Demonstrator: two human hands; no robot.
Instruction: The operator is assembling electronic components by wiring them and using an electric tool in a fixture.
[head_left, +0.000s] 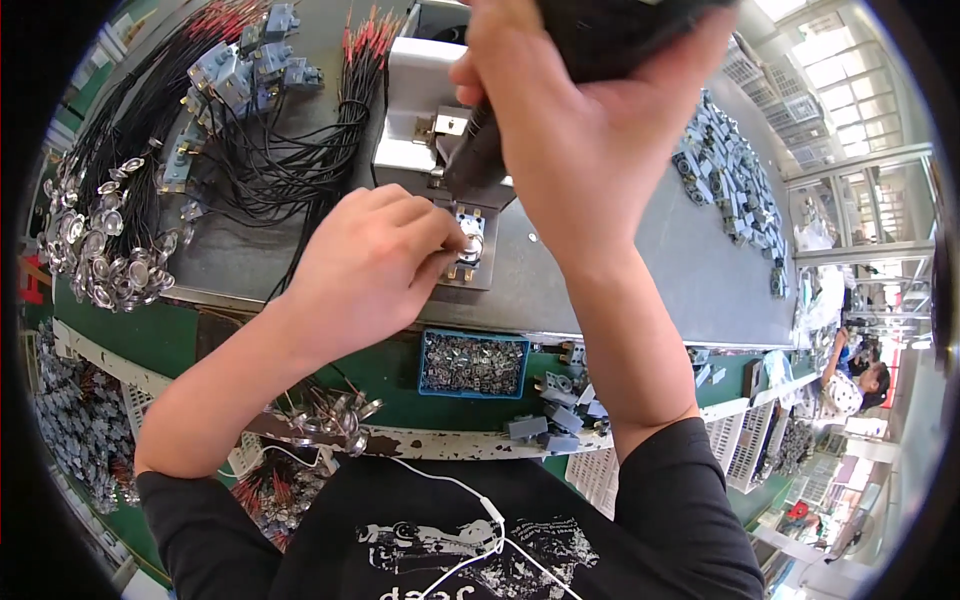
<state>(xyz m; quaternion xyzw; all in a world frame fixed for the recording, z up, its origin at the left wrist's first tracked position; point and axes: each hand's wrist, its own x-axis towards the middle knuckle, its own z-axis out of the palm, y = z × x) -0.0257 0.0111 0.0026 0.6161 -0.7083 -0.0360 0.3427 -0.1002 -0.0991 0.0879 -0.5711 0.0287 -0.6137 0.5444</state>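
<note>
My right hand (590,140) is wrapped round a black power screwdriver (478,158), whose body runs out of the top of the view. The tool's nose points down and left, just above a small grey switch-like block (470,262) with brass terminals and a round silvery metal piece on top. This block rests on the metal plate of a fixture (425,65). From the left, my left hand (365,255) reaches in with thumb and fingers closed at the edge of the block. Its fingertips partly cover the round metal piece (472,238).
Black cables (335,160) with red ends, grey blocks (230,75) and silvery round caps (110,240) lie at left. More grey blocks (735,185) are heaped at right. Below the table edge sits a blue tray (473,365) of small metal parts. Another person (850,385) is far right.
</note>
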